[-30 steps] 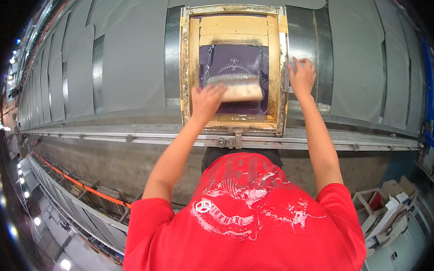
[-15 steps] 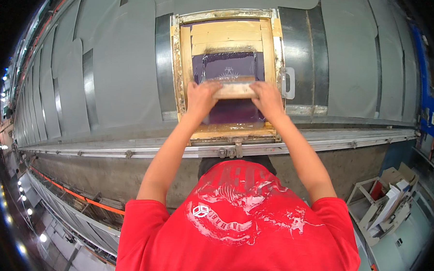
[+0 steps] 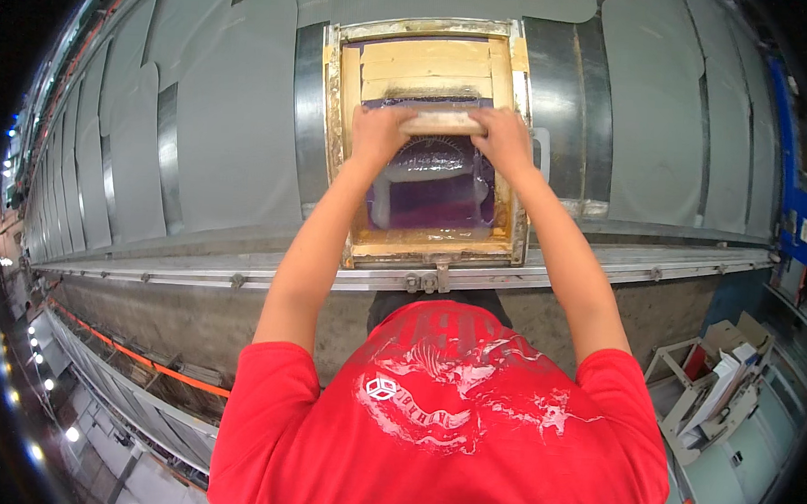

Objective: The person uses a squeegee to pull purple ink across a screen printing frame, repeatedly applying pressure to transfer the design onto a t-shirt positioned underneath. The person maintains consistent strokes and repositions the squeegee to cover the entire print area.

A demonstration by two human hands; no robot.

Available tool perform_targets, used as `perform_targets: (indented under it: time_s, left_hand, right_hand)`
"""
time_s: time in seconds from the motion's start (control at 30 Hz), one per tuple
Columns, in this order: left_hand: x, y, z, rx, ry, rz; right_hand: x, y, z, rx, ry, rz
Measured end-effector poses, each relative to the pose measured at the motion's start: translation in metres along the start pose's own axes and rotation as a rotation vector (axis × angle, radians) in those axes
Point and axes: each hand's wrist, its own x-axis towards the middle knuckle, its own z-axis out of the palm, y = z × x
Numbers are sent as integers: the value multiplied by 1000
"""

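A squeegee with a pale wooden handle [image 3: 441,122] lies across the upper part of a purple screen [image 3: 433,204] set in a metal screen frame [image 3: 513,223] with tan tape inside. My left hand [image 3: 380,134] grips the squeegee's left end, and my right hand [image 3: 503,141] has fingers wrapped round its right end. Below the squeegee, wet, translucent smears cover a pale arched design on the purple mesh. A clear plastic piece with a slot [image 3: 541,159] is just beyond the frame's right side, partly behind my right hand.
Grey sheets [image 3: 228,136] and bare metal strips [image 3: 558,106] cover the long table. An aluminium rail [image 3: 628,266] with a clamp [image 3: 435,279] runs along its near edge. Cardboard and boards [image 3: 704,382] lean at lower right. An orange beam [image 3: 147,356] runs at lower left.
My right hand left the frame's right side and took hold of the squeegee. Since half a second ago both hands have moved the squeegee up, away from me, exposing more smeared mesh below.
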Motion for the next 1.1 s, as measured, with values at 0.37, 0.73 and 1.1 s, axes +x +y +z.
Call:
perform_targets:
  time_s: [0.37,0.73,1.1]
  left_hand:
    - [-90,9,0,31,-9,40]
    - [-24,4,-2,85,-76,-11]
    - [-141,9,37,-103,125,94]
  right_hand:
    - [-73,-41,-10,33,-93,-1]
    - [-28,-6,10,137,9,18]
    - [-83,17,-7,540,236,373]
